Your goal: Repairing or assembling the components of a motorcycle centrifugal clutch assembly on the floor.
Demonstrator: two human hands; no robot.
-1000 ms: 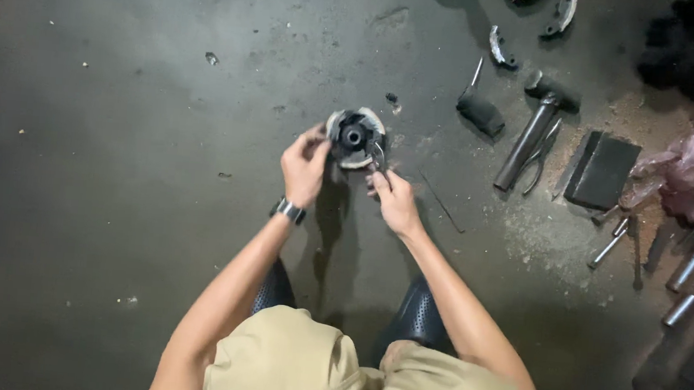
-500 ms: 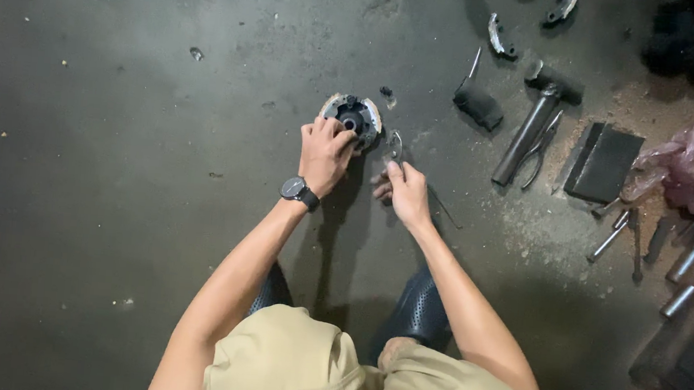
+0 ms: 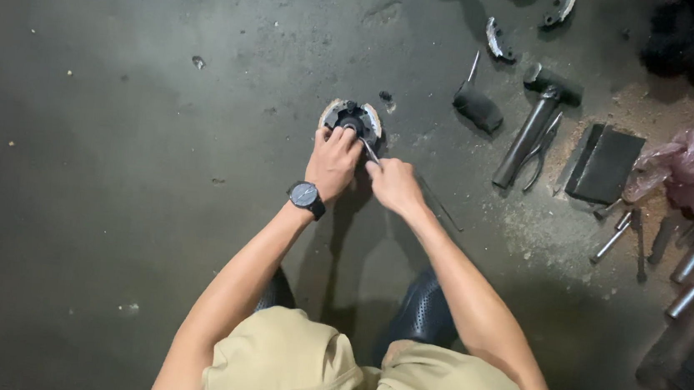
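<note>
Round metal part (image 3: 351, 118) lies flat on the floor (image 3: 116, 158) at upper centre, just beyond both hands. Left hand (image 3: 331, 162) grips its near edge; right hand (image 3: 394, 184), clenched on a thin tool (image 3: 369, 149), angles its tip up-left into the part's hub.

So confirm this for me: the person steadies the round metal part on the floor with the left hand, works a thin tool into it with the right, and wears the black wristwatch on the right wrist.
Not quite. The head view shows the black wristwatch on the left wrist. The rest holds: the left hand steadies the round metal part on the floor, and the right hand works a thin tool into it.
</note>
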